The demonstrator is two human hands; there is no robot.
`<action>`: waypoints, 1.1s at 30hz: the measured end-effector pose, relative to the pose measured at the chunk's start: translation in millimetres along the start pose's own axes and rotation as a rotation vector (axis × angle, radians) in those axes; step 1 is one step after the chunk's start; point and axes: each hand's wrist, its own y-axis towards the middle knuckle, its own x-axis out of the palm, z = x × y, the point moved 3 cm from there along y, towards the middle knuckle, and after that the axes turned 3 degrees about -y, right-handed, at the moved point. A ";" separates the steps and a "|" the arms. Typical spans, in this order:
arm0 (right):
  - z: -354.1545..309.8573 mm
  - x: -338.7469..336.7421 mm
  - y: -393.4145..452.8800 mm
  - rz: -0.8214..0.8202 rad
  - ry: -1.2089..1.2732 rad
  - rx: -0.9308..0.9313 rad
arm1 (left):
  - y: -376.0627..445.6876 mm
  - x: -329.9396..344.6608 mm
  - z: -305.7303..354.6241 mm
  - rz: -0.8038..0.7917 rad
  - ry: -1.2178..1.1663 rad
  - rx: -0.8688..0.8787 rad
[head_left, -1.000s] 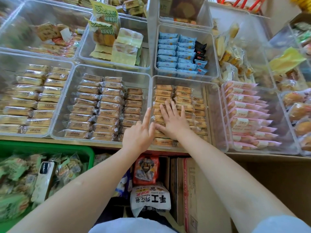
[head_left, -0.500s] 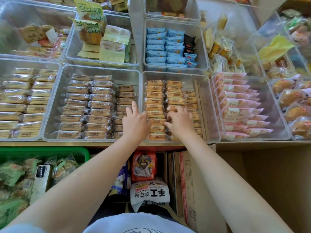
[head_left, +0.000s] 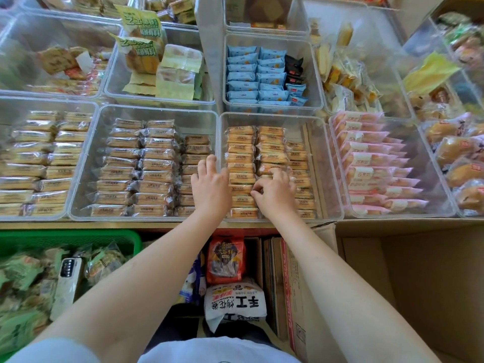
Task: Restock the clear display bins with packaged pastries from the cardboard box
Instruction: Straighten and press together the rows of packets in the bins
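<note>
The clear bin (head_left: 330, 176) in front of me holds three rows of orange-wrapped pastries (head_left: 241, 153). My right hand (head_left: 275, 191) lies on the middle row, its fingers curled and its thumb and forefinger pinching at a pack there. My left hand (head_left: 210, 184) rests over the bin's left wall, fingers loosely straight and touching the edge of the left row. The open cardboard box (head_left: 419, 271) stands at the lower right under my right forearm; only bare brown walls show inside it.
Clear bins crowd the shelf: tan pastry packs (head_left: 146, 166) to the left, blue packs (head_left: 251, 74) behind, pink packs (head_left: 372, 163) to the right. Below the shelf a green basket (head_left: 65, 238) holds green packs and a phone (head_left: 68, 281). Snack bags (head_left: 226, 260) and flattened cardboard (head_left: 275, 284) stand between my arms.
Both hands have drawn back toward the near side of the bin. My right hand lay flat on the packs before and now has curled fingers. The left hand shifted onto the bin's left wall.
</note>
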 end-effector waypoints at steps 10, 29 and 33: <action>4.3 -14.8 -1.4 -0.057 -0.077 -0.051 | -12.5 -5.5 -5.6 -0.084 -0.017 0.028; 7.3 3.9 -13.5 -0.151 -0.099 -0.024 | -14.8 2.8 1.9 -0.296 -0.054 -0.080; 5.9 2.2 -13.4 -0.173 -0.077 -0.025 | -13.4 3.2 -4.5 -0.328 -0.148 -0.080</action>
